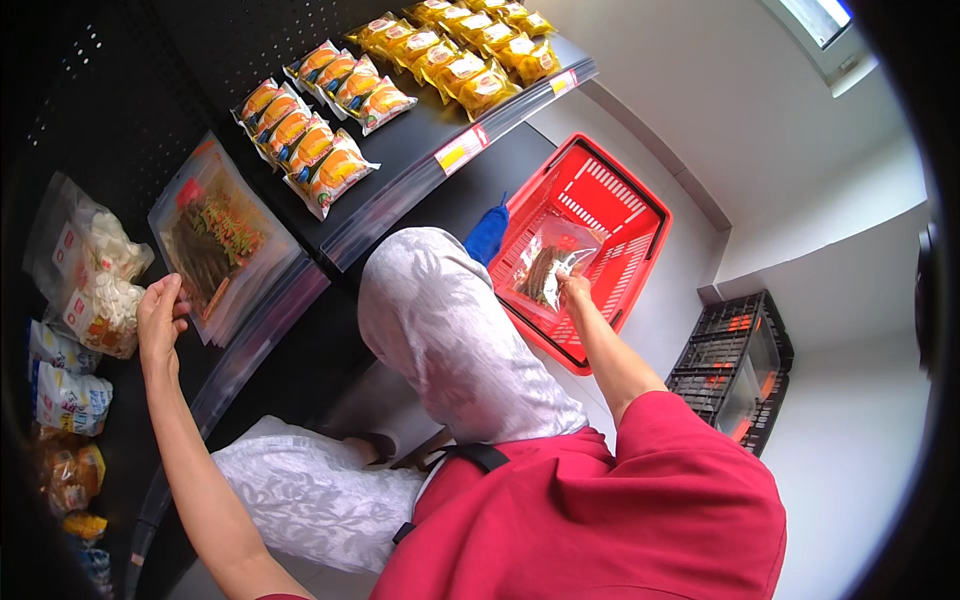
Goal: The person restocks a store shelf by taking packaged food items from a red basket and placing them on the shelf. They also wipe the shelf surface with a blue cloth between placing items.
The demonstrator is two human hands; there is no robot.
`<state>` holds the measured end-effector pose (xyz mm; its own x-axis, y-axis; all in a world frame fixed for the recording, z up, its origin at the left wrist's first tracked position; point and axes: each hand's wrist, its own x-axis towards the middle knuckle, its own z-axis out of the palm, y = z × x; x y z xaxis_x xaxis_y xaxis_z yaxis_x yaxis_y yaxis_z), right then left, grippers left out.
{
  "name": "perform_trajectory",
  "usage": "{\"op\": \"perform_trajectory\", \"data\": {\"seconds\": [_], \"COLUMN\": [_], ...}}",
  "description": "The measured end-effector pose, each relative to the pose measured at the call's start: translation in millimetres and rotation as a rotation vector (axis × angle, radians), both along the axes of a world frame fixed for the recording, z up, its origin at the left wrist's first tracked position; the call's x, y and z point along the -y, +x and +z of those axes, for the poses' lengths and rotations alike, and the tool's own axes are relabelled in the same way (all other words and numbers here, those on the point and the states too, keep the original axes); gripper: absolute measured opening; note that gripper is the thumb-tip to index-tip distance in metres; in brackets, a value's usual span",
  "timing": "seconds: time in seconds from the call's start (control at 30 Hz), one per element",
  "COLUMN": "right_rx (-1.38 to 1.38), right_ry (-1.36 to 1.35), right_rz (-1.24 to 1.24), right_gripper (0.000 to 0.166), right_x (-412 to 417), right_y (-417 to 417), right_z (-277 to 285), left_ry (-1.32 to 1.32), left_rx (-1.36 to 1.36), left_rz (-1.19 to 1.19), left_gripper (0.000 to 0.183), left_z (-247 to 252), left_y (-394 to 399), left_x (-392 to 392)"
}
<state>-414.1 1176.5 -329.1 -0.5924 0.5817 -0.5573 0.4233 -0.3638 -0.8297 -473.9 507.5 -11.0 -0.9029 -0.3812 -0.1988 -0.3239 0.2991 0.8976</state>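
Note:
My right hand [574,289] grips the edge of a clear plastic packet [551,262] of brown stick-like food inside a red plastic shopping basket [651,255]. At the left, my left hand [159,307] is raised with its fingers partly curled, and nothing shows in it. It is between a stack of flat clear packets [217,240] of brown and orange-green food and a clear bag of pale pieces [109,307] on the dark shelf. Whether my left fingers touch either one, I cannot tell.
Orange-and-white snack packets [334,169] and yellow packets [480,86] stand in rows on the upper shelf, behind a clear price rail [405,199]. A blue cloth item [489,234] lies against the basket. Black plastic crates [720,367] stand by the wall. More bagged goods [73,397] line the left shelf.

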Motion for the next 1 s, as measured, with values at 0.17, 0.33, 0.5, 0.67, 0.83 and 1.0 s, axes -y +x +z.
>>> {"op": "perform_trajectory", "data": {"seconds": [0.17,0.33,0.5,0.67,0.83,1.0], "right_rx": [0.038,0.159,0.185,-0.306,-0.732,-0.994], "right_ry": [-0.115,0.08,0.592,0.214,0.268,0.362], "right_rz": [0.091,0.154,0.117,0.238,0.442,0.84], "right_gripper": [0.011,0.024,0.027,0.027,0.025,0.02], "right_x": [-8,-46,-32,36,127,251], "right_y": [-6,19,14,-34,-72,-83], "right_z": [-43,-76,-30,100,268,377], "left_ry": [0.066,0.119,0.097,0.029,0.03,0.04], "left_rx": [-0.028,-0.042,-0.057,-0.066,-0.11,-0.127], "left_rz": [-0.005,-0.048,-0.035,-0.035,-0.061,-0.035], "left_gripper": [0.025,0.023,0.025,0.024,0.02,0.02], "left_z": [-3,-7,-11,-12,-15,-15], "left_y": [-2,-15,-10,-1,-6,0], "left_x": [-1,-14,-12,-2,-12,-4]}}
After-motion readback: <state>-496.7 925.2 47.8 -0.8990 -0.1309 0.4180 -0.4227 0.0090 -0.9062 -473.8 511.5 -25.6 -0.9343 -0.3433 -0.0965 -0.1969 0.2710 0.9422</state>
